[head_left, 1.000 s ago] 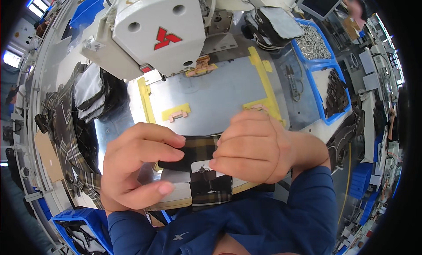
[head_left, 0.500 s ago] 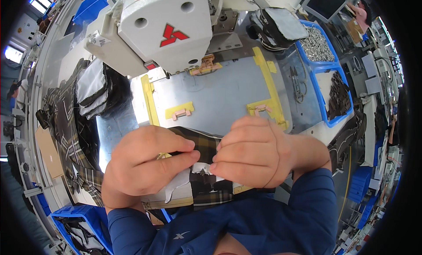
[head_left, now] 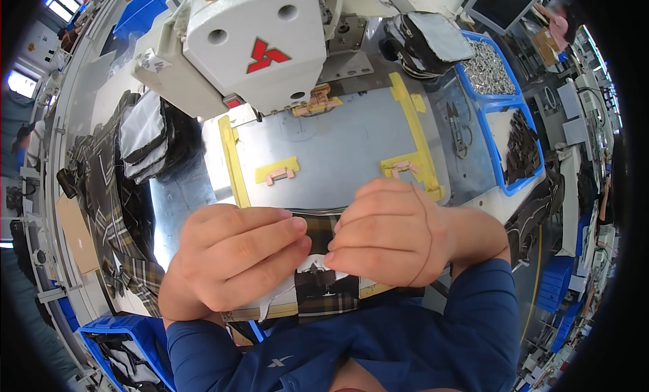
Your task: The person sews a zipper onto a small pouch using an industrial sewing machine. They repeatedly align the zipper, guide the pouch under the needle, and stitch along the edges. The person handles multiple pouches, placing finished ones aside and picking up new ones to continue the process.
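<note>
My left hand (head_left: 233,257) and my right hand (head_left: 389,233) are curled side by side at the near edge of a grey metal work plate (head_left: 338,155). Both pinch a dark plaid fabric piece (head_left: 324,284) with a white lining that hangs over the plate's front edge. The fingertips almost meet over the cloth, and most of it is hidden under my hands. Above stands a white sewing machine head (head_left: 250,47).
Yellow tape guides (head_left: 412,131) and pink tabs (head_left: 278,175) mark the plate. A stack of plaid pieces (head_left: 145,138) lies at the left. Blue bins with metal parts (head_left: 487,67) and dark pieces (head_left: 520,148) sit at the right, another blue bin (head_left: 125,351) at lower left.
Both hands have closed in on the fabric piece and drawn together. The view has tilted so the machine head sits more central.
</note>
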The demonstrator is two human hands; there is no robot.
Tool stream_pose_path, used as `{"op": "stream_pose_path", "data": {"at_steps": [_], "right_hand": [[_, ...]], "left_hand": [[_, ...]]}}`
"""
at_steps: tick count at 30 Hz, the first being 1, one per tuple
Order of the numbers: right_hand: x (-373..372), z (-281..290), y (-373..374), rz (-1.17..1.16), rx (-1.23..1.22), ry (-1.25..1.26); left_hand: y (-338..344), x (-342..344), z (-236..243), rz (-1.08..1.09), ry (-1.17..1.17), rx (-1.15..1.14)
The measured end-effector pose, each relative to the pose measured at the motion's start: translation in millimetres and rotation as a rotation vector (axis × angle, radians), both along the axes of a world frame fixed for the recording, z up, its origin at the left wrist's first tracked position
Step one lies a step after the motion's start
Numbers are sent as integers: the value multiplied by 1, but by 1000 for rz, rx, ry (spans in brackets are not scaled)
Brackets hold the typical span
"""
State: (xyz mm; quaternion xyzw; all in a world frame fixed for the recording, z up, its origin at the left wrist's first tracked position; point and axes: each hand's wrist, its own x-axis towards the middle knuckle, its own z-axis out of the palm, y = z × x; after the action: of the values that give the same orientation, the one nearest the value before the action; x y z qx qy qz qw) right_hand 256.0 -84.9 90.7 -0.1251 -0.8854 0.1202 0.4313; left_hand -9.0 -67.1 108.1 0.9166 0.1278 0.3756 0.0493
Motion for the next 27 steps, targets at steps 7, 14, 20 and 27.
{"op": "stream_pose_path", "data": {"at_steps": [7,14,20,27], "right_hand": [[0,-2,-1,13,-12,17],[1,-5,-1,17,-6,47],[6,-1,0,2,47,62],[4,-6,-5,-57,152,67]], "left_hand": [[-4,1,2,-70,-44,-181],[-11,8,-21,-89,-237,-335],[2,8,-25,-329,-287,-595],[-2,15,-39,-325,-316,-382]]}}
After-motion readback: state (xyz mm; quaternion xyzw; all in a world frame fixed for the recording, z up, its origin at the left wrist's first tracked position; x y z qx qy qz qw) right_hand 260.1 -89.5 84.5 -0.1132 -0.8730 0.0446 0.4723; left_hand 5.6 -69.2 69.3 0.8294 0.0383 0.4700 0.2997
